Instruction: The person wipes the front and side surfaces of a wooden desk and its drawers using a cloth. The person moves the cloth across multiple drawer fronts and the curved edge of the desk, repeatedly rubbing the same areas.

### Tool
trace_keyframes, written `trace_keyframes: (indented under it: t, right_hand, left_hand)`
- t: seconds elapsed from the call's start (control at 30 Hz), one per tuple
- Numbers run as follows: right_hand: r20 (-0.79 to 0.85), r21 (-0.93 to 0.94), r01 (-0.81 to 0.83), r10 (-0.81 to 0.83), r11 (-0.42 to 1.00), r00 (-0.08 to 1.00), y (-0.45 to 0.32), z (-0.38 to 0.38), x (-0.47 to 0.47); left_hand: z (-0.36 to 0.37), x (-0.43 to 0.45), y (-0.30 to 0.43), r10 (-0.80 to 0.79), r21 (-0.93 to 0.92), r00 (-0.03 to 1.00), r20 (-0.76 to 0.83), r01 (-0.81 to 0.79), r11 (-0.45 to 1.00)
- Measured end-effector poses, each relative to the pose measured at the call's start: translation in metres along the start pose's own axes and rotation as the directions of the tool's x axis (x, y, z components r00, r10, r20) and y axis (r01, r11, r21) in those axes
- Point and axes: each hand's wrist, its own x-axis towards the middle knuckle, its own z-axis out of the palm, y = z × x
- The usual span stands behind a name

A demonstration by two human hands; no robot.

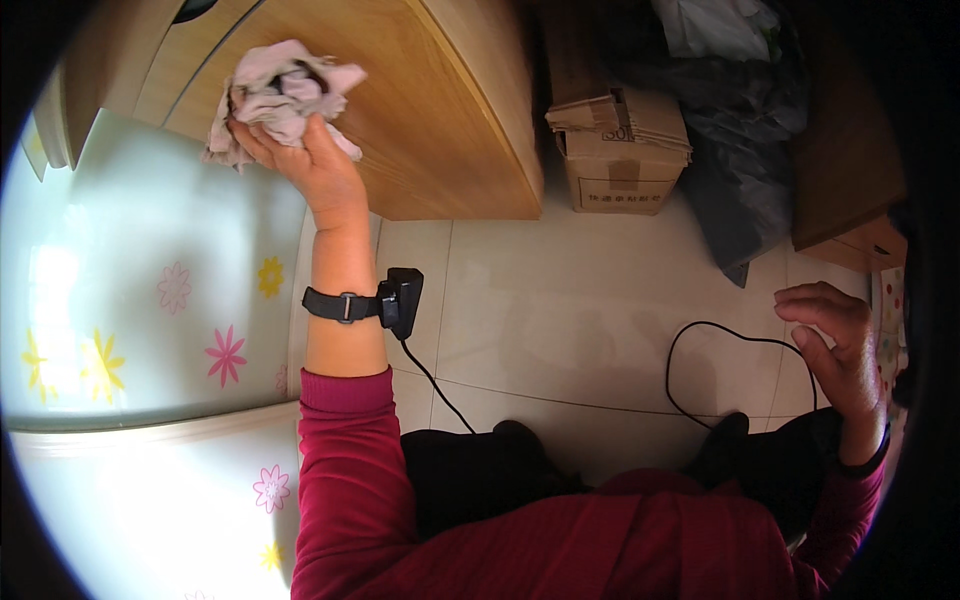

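Observation:
My left hand is raised at the upper left and grips a crumpled, pale pink cloth. The cloth lies over the side of a wooden cabinet; whether it touches the wood cannot be told. A black strap with a small black device goes around my left forearm, and a black cable hangs from the device. At the right, my right hand is held away from the cabinet, its fingers slightly curved and apart, with nothing in it.
A worn cardboard box stands on the tiled floor beyond the cabinet, beside dark plastic bags. Frosted panels with flower patterns run down the left side. A black cable loops near my right hand. More wooden furniture stands at the right.

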Motion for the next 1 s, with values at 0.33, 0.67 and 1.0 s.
trace_keyframes:
  t: [0.33,0.67,1.0]
  right_hand:
    - [-0.075,0.038,0.055,-0.052,0.998,0.996,0.005,-0.006,-0.005]
    - [-0.172,0.054,0.032,-0.022,0.998,0.985,0.016,-0.025,-0.013]
    - [-0.178,-0.045,-0.060,0.051,0.997,0.983,0.013,-0.027,-0.030]
  left_hand:
    - [0.012,-0.041,-0.045,-0.914,-0.515,0.398,-0.073,0.770,0.377]
    - [0.063,-0.177,-0.088,-0.966,-0.527,0.103,0.236,0.849,-0.038]
    - [0.119,-0.261,-0.053,-0.932,-0.635,-0.063,0.358,0.715,-0.293]
